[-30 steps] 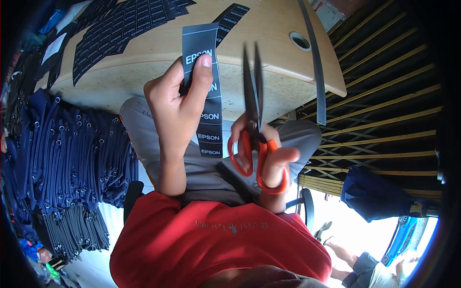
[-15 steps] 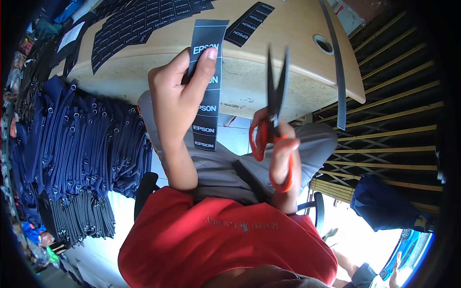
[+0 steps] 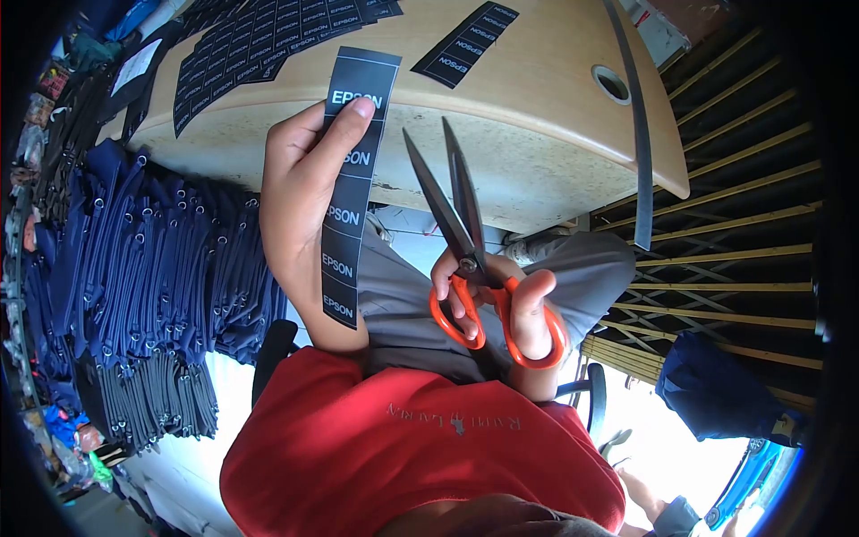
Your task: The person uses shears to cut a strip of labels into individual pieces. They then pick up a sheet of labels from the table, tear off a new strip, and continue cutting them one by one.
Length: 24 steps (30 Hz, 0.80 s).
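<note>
My left hand [image 3: 309, 166] pinches a dark strip of printed labels [image 3: 343, 219] near its top, thumb in front. White "EPSON" lettering repeats down the strip, with thin lines between the labels. My right hand [image 3: 514, 309] has its fingers through the orange handles of a pair of scissors [image 3: 467, 259]. The dark blades point up and stand slightly apart, just right of the strip without touching it. On the table [image 3: 546, 89] beyond lie a short label strip [image 3: 467, 43] and a large spread of similar label strips [image 3: 268, 45].
Stacks of navy straps with metal rings [image 3: 161, 259] hang at the left, black straps [image 3: 148, 398] below them. A long dark band [image 3: 640, 143] drapes over the table's right edge near a round hole [image 3: 611, 83]. A folding gate [image 3: 716, 233] stands at the right.
The scissors have swung left toward the strip, and their blades are spread wider. My left hand has shifted slightly left and down, with the strip now tilted.
</note>
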{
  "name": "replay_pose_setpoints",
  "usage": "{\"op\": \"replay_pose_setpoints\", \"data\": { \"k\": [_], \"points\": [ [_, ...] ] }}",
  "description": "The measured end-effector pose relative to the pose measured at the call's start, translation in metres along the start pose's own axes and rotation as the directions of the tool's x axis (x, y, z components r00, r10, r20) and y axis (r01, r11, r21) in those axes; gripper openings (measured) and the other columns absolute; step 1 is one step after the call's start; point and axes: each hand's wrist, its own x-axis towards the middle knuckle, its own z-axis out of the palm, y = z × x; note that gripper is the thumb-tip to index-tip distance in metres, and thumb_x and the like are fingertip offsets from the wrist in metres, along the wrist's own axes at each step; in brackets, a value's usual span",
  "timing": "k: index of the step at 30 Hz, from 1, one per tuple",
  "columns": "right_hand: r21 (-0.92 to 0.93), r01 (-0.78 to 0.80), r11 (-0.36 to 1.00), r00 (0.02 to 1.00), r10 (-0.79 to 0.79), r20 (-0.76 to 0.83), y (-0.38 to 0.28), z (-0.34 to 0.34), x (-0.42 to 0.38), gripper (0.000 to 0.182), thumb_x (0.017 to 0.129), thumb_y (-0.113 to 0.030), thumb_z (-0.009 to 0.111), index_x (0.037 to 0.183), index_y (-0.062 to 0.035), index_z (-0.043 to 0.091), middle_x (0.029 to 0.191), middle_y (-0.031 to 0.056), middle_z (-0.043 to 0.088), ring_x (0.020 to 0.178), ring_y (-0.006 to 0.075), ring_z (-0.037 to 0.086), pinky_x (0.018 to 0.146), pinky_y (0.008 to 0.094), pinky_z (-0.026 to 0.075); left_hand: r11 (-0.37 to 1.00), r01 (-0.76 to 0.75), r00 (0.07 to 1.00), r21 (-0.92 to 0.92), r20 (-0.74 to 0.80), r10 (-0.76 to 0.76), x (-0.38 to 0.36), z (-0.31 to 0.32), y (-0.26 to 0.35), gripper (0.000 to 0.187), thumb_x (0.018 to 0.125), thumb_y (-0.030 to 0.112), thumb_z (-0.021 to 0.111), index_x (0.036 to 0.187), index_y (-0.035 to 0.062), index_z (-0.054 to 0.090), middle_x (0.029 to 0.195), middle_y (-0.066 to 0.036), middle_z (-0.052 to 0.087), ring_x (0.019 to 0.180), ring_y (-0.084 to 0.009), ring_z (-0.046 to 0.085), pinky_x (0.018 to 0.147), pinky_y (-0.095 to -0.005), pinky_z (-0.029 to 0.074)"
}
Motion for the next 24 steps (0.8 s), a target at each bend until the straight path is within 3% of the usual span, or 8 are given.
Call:
{"op": "replay_pose_setpoints", "data": {
  "k": [2,13,16,18,24],
  "points": [
    [0.007,0.06,0.998,0.998,-0.06,0.024,0.004,0.0,0.002,0.093,0.079,-0.083,0.011,0.093,-0.0006,0.051,0.062,0.0023,0.048,0.053,0.0111,0.046,0.052,0.0255,0.036,1.0,-0.001,1.0,0.011,-0.009,0.001,0.0,-0.001,0.0,0.017,0.091,0.015,0.063,0.085,-0.0003,0.066,0.072,0.005,0.059,0.061,0.0007,0.047,0.055,-0.0158,0.036],
    [-0.055,0.043,0.998,0.999,-0.043,0.01,0.006,0.004,0.007,0.089,0.082,-0.08,0.014,0.091,-0.0007,0.052,0.055,0.0023,0.045,0.049,0.0138,0.047,0.049,0.0284,0.037,0.996,-0.054,0.998,0.073,-0.023,0.056,0.001,0.003,-0.006,0.019,0.091,0.018,0.063,0.084,0.0003,0.066,0.068,0.007,0.055,0.059,0.0011,0.042,0.053,-0.0161,0.032],
    [-0.114,0.081,0.99,0.995,-0.088,-0.053,0.003,0.007,0.008,0.086,0.083,-0.079,0.017,0.09,-0.0008,0.052,0.055,0.0035,0.045,0.049,0.0165,0.048,0.05,0.0309,0.038,0.984,-0.127,0.991,0.129,-0.029,0.131,0.004,0.007,-0.01,0.021,0.091,0.019,0.064,0.082,0.0,0.065,0.065,0.008,0.052,0.058,0.0012,0.039,0.052,-0.0167,0.03],
    [-0.158,0.093,0.983,0.989,-0.11,-0.103,0.0,0.008,0.008,0.084,0.084,-0.078,0.019,0.089,-0.001,0.051,0.055,0.0045,0.045,0.049,0.0186,0.048,0.051,0.0324,0.038,0.948,-0.245,0.964,0.203,-0.05,0.26,-0.003,0.017,-0.01,0.024,0.092,0.02,0.063,0.08,-0.0008,0.064,0.063,0.008,0.05,0.057,0.0009,0.038,0.05,-0.0178,0.029],
    [-0.329,0.176,0.928,0.951,-0.246,-0.186,-0.013,0.009,0.008,0.076,0.089,-0.072,0.027,0.088,0.0001,0.05,0.062,0.0133,0.048,0.055,0.0319,0.051,0.056,0.0381,0.041,0.852,-0.419,0.897,0.315,-0.003,0.442,-0.009,0.035,-0.016,0.024,0.092,0.02,0.063,0.085,-0.0029,0.066,0.058,0.003,0.053,0.055,-0.0005,0.042,0.05,-0.0183,0.032]
  ]
}}
